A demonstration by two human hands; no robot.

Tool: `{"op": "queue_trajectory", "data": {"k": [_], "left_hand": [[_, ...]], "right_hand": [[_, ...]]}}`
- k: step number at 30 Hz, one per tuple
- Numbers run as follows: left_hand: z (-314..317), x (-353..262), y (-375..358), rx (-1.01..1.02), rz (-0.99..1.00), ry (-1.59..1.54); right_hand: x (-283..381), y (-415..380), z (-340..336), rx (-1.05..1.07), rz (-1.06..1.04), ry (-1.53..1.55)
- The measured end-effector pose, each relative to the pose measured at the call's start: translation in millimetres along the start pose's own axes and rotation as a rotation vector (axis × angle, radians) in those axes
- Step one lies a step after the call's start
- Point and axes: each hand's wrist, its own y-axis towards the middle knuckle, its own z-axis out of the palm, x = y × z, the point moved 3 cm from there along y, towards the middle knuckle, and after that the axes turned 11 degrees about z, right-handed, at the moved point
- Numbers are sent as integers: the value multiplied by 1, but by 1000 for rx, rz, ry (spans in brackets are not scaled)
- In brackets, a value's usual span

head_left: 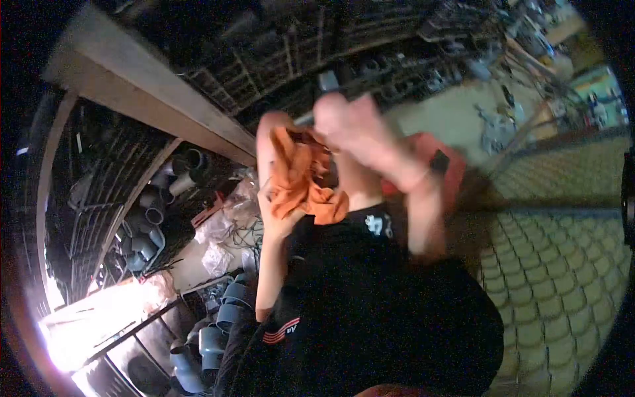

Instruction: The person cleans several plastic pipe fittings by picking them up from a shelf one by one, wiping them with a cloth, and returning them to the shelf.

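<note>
Where paved floor (562,278) meets pipe shelves (152,218) (cluttered); hands grip orange cloth (301,182).

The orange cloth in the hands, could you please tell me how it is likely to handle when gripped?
The orange cloth looks floppy: it bunches and folds between the left hand and the blurred right hand. It probably weighs little, sagging without stiffness, and seems unlikely to slip.

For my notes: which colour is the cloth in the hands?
Orange. The cloth shows best in the head view, the only one.
</note>
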Motion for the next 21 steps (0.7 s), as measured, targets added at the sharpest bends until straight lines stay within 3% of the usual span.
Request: {"op": "queue_trajectory", "data": {"k": [1, 2, 3, 4, 5, 6, 8, 9, 13, 15, 16, 17, 21], "left_hand": [[-2, 1, -14, 31, 204, 360], [4, 13, -28, -315, -146, -173], [5, 26, -39, -363, -232, -297], [-3, 31, -44, -336, -295, -282], [-11, 37, -49, -308, -358, -268], [-18, 36, -50, -277, -421, -253], [-18, 22, -40, -292, -324, -127], [-15, 9, -28, -311, -217, -204], [-37, 49, -57, -197, -258, 242], [-27, 27, -50, -294, -303, 54], [-24, 19, -49, -346, -325, -42], [-34, 41, -60, -203, -376, 36], [-36, 38, -68, -396, -457, -9]], "right_hand": [[-7, -22, -33, -102, -36, 467], [-25, -48, -74, -310, -90, 676], [-78, -93, -130, -805, 113, 244], [-171, -162, -191, -1250, 383, 19], [-221, -202, -221, -1444, 649, -225], [-249, -231, -228, -1479, 851, -449], [-301, -270, -231, -1477, 1102, -658], [-315, -275, -224, -1498, 1146, -684], [-344, -272, -198, -1793, 1337, -683], [-352, -268, -185, -1975, 1470, -675], [-351, -269, -184, -1910, 1403, -621], [-347, -273, -185, -1845, 1335, -569], [-319, -268, -169, -1721, 985, -383]]}}
